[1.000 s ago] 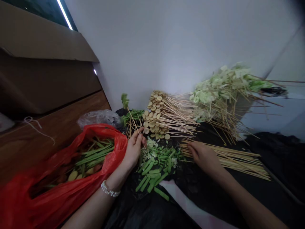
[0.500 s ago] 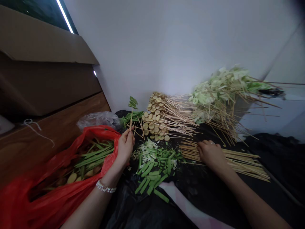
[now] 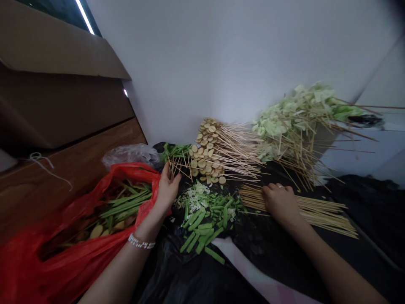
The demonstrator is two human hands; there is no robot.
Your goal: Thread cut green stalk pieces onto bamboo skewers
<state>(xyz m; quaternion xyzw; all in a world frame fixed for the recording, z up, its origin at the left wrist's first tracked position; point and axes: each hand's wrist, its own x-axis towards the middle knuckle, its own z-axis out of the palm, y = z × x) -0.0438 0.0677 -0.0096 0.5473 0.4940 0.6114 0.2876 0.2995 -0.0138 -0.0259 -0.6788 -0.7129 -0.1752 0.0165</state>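
My left hand (image 3: 168, 188) has its thumb and fingers apart beside a small pile of green bean skewers (image 3: 177, 152) by the wall. The sticks of that pile point toward the hand. My right hand (image 3: 280, 202) rests with curled fingers on a bundle of bare bamboo skewers (image 3: 322, 215); its fingertips are partly hidden, so how many sticks it grips does not show. Between both hands lie cut green bean pieces (image 3: 202, 232) and chopped pale green bits (image 3: 196, 197) on black plastic (image 3: 247, 249).
Potato slice skewers (image 3: 209, 147) are stacked against the wall, with leafy cabbage skewers (image 3: 294, 114) farther right. A red plastic bag (image 3: 82, 261) holding long beans and potato slices stands open at left. Behind it are a clear bag (image 3: 131, 156) and a cardboard box (image 3: 63, 105).
My left hand has let go of the upright green bean skewer, which now lies on the pile, and its fingers have spread. My right hand stays on the bamboo bundle.
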